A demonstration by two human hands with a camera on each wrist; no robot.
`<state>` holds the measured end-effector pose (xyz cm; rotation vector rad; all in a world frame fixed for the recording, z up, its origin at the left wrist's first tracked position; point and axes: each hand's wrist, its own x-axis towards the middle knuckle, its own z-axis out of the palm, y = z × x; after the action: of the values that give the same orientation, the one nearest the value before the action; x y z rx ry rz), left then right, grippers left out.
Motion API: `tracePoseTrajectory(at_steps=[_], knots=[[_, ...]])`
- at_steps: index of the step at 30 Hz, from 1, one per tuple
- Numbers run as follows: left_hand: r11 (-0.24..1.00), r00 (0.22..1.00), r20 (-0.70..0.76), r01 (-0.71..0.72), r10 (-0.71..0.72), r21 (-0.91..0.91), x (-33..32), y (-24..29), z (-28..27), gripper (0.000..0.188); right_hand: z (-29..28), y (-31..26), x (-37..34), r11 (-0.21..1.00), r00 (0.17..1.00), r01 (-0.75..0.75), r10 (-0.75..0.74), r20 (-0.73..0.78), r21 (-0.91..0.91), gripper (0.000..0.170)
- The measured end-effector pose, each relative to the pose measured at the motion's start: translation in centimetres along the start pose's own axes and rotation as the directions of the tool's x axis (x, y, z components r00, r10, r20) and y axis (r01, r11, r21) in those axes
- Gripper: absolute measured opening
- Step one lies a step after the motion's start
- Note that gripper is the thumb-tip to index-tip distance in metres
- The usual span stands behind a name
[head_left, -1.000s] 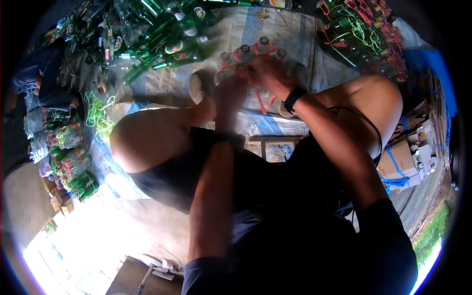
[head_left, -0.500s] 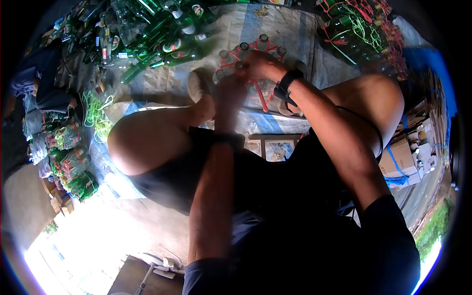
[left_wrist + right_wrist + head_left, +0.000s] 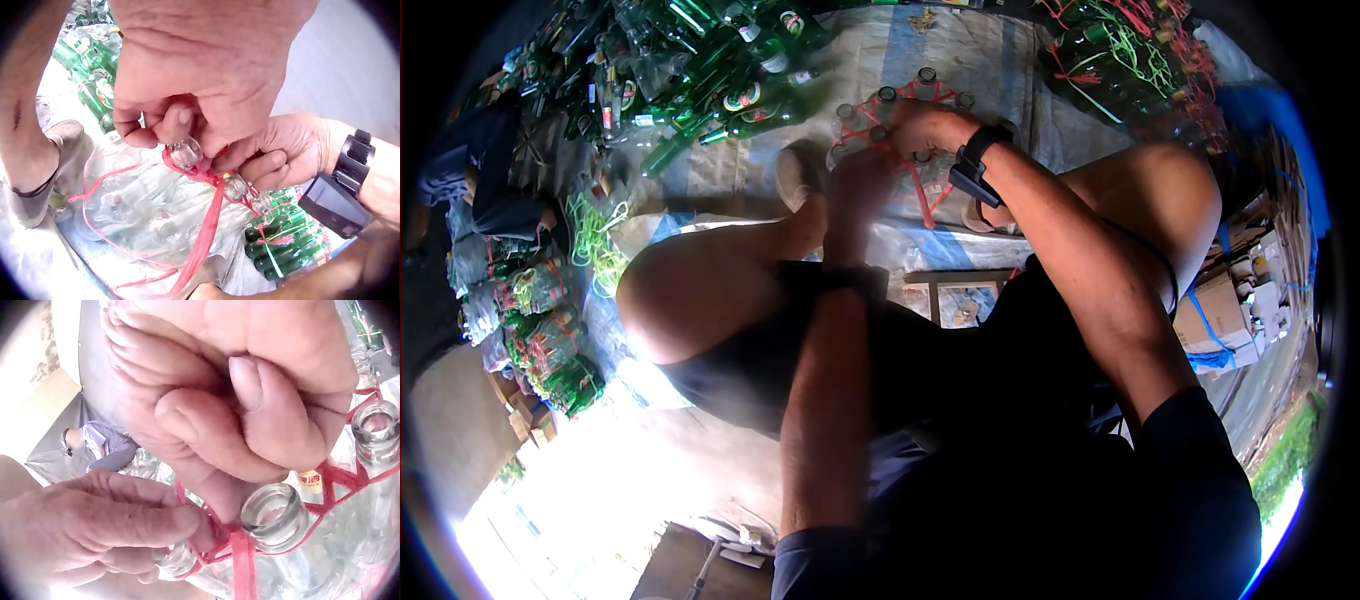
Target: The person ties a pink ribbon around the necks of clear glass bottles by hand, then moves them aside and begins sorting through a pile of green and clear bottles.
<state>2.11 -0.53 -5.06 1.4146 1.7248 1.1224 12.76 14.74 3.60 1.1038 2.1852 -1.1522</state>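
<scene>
Several clear glass bottles (image 3: 887, 94) stand bundled between the person's feet, with red plastic twine (image 3: 209, 219) looped around and between their necks. The left hand (image 3: 200, 69), blurred in the head view, has its fingers curled and pinches the twine beside a bottle neck (image 3: 186, 154). Close against it, the right hand (image 3: 932, 128) grips the same twine with curled fingers at the knotted part. In the right wrist view both hands meet by a bottle mouth (image 3: 274, 515), and a flat red strand (image 3: 244, 565) hangs down. The fingertips of the right hand are partly hidden there.
Green bottles (image 3: 745, 100) lie piled at the upper left; bundled ones (image 3: 1090, 60) stand at the upper right. Green twine (image 3: 600, 245) lies left of the knee. Flattened cardboard (image 3: 1212, 318) is stacked at the right. Another person (image 3: 109, 447) sits at the left.
The right forearm and wrist have turned slightly, showing more of the watch. The bottles and both hands sit slightly further left in the head view; both hands remain at the twine.
</scene>
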Motion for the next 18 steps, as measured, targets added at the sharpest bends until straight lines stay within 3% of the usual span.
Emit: tracePoseTrajectory(at_steps=[5, 7, 8, 15, 18], knots=[[0.997, 0.999, 0.04, 0.002, -0.005, 0.076, 0.2, 0.7, 0.0, 0.02, 0.4, 0.2, 0.5, 1.0, 1.0, 0.002, -0.002, -0.027, -0.015, 0.029], [0.965, 0.979, -0.09, -0.161, 0.183, 0.205, 0.0, 0.9, 0.3, 0.013, 1.0, 0.8, 1.1, 0.996, 0.994, 0.066, -0.071, -0.082, -0.065, 0.029], [0.965, 0.979, -0.088, -0.161, 0.182, 0.205, -0.1, 1.0, 0.3, 0.013, 1.4, 1.1, 1.4, 0.985, 0.981, 0.128, -0.143, -0.132, -0.12, 0.03], [0.967, 0.954, -0.221, -0.158, 0.202, 0.202, -0.3, 1.5, 0.5, 0.022, 0.7, 0.6, -0.4, 0.987, 0.985, 0.14, -0.147, -0.091, -0.078, 0.036], [0.975, 0.962, -0.221, -0.123, 0.163, 0.183, -0.3, 0.9, 0.7, 0.023, 0.8, 0.7, -0.4, 0.969, 0.971, 0.171, -0.196, -0.134, -0.176, 0.038]])
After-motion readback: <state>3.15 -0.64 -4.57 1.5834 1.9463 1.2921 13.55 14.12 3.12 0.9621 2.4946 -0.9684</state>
